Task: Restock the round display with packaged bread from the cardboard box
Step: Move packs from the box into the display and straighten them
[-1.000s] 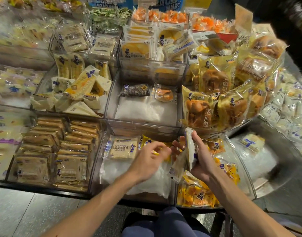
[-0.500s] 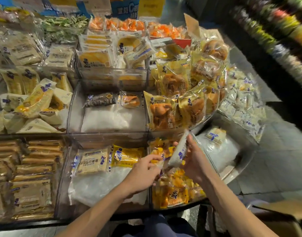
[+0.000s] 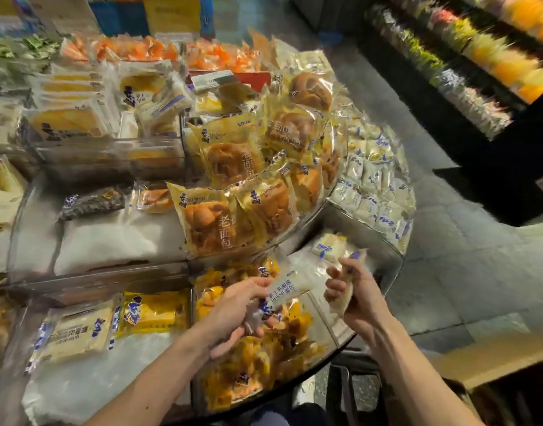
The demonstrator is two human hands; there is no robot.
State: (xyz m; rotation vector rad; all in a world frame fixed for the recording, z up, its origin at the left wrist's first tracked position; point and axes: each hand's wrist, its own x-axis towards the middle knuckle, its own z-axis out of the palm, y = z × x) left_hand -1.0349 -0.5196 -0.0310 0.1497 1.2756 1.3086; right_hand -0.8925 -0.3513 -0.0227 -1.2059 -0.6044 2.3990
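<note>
Two hands, two small white bread packets, one in each. The left hand (image 3: 233,312) pinches the lower end of a white packet with blue print (image 3: 287,285), which slants up and to the right over the compartment of yellow-orange packets (image 3: 251,358). The right hand (image 3: 361,299) has its fingers curled round the second white packet (image 3: 343,299), held nearly upright, its blue-marked top poking out above the fingers. The two packets are close but apart, both above the near right part of the round display (image 3: 393,265). Just beyond the right hand, a single white packet (image 3: 328,244) lies in the right compartment of the lowest tier. The compartment left of the hands holds two (a pale packet (image 3: 76,333) and a yellow packet (image 3: 155,312), side by side). The tier above it holds two more, a dark packet (image 3: 92,202) and an orange packet (image 3: 155,196). The cardboard box (image 3: 491,356) shows only as a blurred tan edge low on the right, beside the right forearm
</note>
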